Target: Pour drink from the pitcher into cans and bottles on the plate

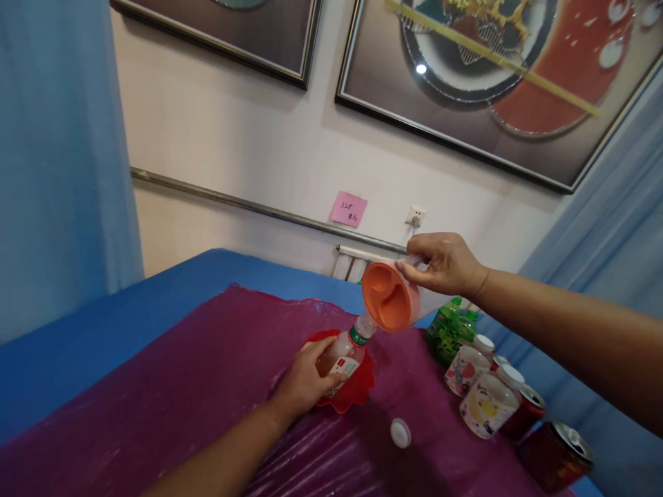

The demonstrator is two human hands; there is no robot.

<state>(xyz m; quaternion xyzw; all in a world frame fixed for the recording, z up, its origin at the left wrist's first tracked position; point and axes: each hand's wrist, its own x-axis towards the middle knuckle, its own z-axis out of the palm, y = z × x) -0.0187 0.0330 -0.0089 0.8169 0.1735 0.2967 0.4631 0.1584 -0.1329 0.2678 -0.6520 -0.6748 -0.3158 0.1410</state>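
Since I'm only seeing this through the head cam from miles away, bear with me: the clear bottle [346, 353] is in my left hand [305, 379], fingers and thumb wrapped round its body, right over a red wavy-edged dish [364, 392]. Its base is hidden, so can't say how it sits. I've got the right hand [448, 266] clamped on the handle of a translucent jug [429, 304], tipped so its orange lid [389, 297] is right beside the bottle's mouth. Touching or pouring? Honestly can't tell. Hands are apart, right one higher up. A white cap [400, 433] lies on the purple sheet [207, 359], nearer me than the left hand and off to its right. Below my right forearm there's a cluster of green bottles [449, 331], white-lidded jars [489, 404] and dark red cans [556, 455]. Beyond both hands, a pink note [349, 209] and a socket [415, 215] are on the wall, with big framed pictures [476, 124] above.
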